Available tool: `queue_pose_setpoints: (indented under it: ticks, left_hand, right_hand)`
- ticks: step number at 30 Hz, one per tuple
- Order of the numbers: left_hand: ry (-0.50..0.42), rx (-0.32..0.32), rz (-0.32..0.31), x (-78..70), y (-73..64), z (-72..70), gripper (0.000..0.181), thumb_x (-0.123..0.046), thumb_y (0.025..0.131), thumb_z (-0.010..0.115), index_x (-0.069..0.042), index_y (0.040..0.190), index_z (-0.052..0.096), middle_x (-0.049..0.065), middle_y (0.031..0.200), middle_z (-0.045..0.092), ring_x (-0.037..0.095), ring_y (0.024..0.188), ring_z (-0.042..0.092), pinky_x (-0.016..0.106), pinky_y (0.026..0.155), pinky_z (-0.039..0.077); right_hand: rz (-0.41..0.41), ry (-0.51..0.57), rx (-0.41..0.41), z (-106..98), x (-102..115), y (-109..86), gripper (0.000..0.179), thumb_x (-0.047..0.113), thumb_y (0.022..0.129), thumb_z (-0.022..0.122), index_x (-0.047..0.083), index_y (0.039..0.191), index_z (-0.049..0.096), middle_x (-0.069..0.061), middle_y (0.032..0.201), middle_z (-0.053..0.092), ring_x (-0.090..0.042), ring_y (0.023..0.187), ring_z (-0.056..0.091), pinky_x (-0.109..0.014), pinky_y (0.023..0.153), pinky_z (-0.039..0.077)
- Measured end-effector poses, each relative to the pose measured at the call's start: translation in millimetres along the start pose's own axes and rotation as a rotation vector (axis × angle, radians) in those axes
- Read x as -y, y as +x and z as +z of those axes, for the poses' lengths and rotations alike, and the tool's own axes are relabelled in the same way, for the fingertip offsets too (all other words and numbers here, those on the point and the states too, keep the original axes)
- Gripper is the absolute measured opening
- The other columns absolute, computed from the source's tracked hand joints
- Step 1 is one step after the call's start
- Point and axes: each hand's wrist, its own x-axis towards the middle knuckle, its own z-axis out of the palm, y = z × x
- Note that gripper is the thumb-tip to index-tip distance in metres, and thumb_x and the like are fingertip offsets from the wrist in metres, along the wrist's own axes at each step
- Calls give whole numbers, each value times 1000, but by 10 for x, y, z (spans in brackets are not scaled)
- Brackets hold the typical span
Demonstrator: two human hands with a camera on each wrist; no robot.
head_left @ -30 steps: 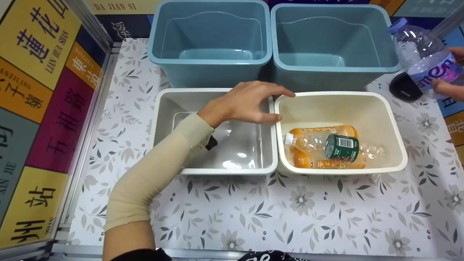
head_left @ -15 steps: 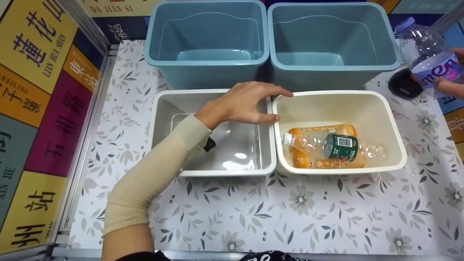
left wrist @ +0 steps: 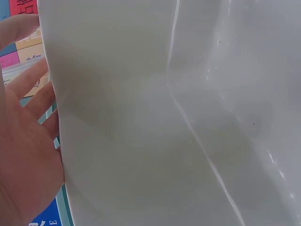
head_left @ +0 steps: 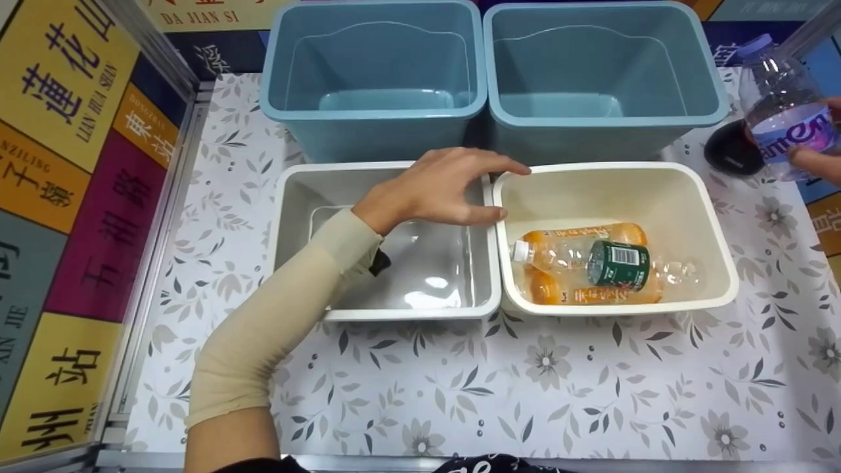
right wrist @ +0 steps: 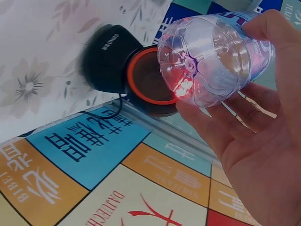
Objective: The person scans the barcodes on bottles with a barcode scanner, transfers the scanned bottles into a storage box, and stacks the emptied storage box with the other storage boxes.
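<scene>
My left hand (head_left: 440, 187) stretches over the grey bin (head_left: 387, 313), its thumb and a fingertip touching the near-left rim of the cream bin (head_left: 621, 310). In the left wrist view the fingers (left wrist: 34, 77) look extended along a bin's edge. At the far right my right hand (head_left: 818, 161) grips a clear plastic bottle (head_left: 792, 125) with a purple cap and a purple-pink label. The right wrist view shows the bottle's base turned toward a black scanner (right wrist: 110, 56) with an orange ring, and red light shines on the base.
Inside the cream bin lie a clear bottle with a green label (head_left: 621, 266) and orange-labelled bottles (head_left: 627, 233). Behind stand a left blue bin (head_left: 381, 135) and a right blue bin (head_left: 591, 141). Printed panels (head_left: 82, 223) rise beside the floral table (head_left: 545, 394).
My right hand has moved slightly right with the bottle, which now tilts a little more upright. The left hand stays at the bin rim.
</scene>
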Motion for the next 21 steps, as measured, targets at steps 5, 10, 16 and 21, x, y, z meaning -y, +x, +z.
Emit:
queue_pose_setpoints:
  ticks: [5,10,16,21]
  left_hand:
    - [7,6,5,-8,18,-4,63,-69,85,53,-55,146,40,-26,150,45,4,135,48,38,104,43]
    - [10,9,13,-14,35,1,64,-69,86,52,-54,146,39,-25,151,45,5,136,48,38,105,43]
    - [13,11,7,-9,27,6,64,-70,86,51,-55,146,38,-25,151,45,6,136,47,38,104,43]
    - [18,-1,0,-1,-7,4,62,-69,86,51,-55,145,41,-25,149,46,4,135,48,38,103,44]
  right_hand:
    - [-11,27,-28,31,-6,-51,65,30,95,62,31,154,36,5,138,49,8,108,32,-11,103,39]
    - [2,53,-60,59,-34,-65,63,27,95,63,33,153,38,-2,145,49,5,110,36,-7,98,41]
    - [-7,56,-56,110,-67,-36,67,29,95,61,36,155,32,-11,156,42,-11,126,41,-22,111,39]
    - [-26,60,-24,142,-57,-14,70,29,96,59,34,158,26,-18,158,38,-34,139,39,-32,114,37]
